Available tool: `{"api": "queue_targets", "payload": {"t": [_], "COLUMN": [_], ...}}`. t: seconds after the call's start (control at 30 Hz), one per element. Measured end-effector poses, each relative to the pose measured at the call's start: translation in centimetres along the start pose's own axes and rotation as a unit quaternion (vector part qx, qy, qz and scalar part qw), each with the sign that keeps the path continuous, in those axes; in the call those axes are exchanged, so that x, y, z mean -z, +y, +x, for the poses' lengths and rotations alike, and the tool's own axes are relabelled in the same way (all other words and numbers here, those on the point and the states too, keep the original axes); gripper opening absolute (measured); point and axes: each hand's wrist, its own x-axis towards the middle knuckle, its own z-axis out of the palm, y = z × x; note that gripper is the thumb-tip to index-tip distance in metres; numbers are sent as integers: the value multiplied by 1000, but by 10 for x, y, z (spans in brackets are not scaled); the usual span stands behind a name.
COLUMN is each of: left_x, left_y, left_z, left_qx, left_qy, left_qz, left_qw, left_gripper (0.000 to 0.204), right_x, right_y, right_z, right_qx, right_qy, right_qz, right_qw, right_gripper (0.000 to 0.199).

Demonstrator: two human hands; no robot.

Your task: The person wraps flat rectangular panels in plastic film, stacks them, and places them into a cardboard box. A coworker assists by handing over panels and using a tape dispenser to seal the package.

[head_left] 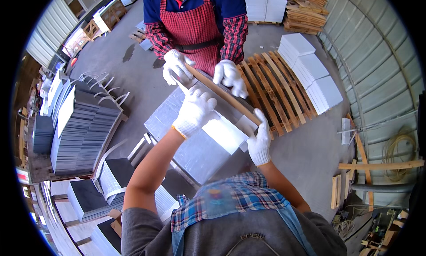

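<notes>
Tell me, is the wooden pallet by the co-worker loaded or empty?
Partly loaded: the wooden pallet carries white slab stacks along its far side, while the slats nearer both people are bare.
</notes>
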Motion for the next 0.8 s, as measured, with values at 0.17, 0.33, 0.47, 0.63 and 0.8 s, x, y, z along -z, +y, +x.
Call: {"api": "queue_targets", "payload": {"t": [0.17,0.33,0.47,0.63,0.8], "left_x": [-2,-5,10,-7,-33], "left_y": [13,12,8,3,17], "left_z": [-2,-9,0,-1,18], "left_qx": [26,37,7,4,-2], "left_qy": [52,44,7,25,45], "left_qz": [46,53,-24,-5,-102], "left_qw": [997,997,1000,1000,994], "left_gripper": [51,52,48,48,29], "right_x": [18,45,37,26,19], "right_y": [6,-3,3,-9,-16], "right_z": [5,10,4,-9,-10], "right_qx": [117,93,73,49,-90], "right_qy": [-82,-216,-206,-135,-107], "right_qz": [85,57,75,123,129], "right_qw": [986,970,973,982,982], "right_gripper": [44,45,51,64,71]}}
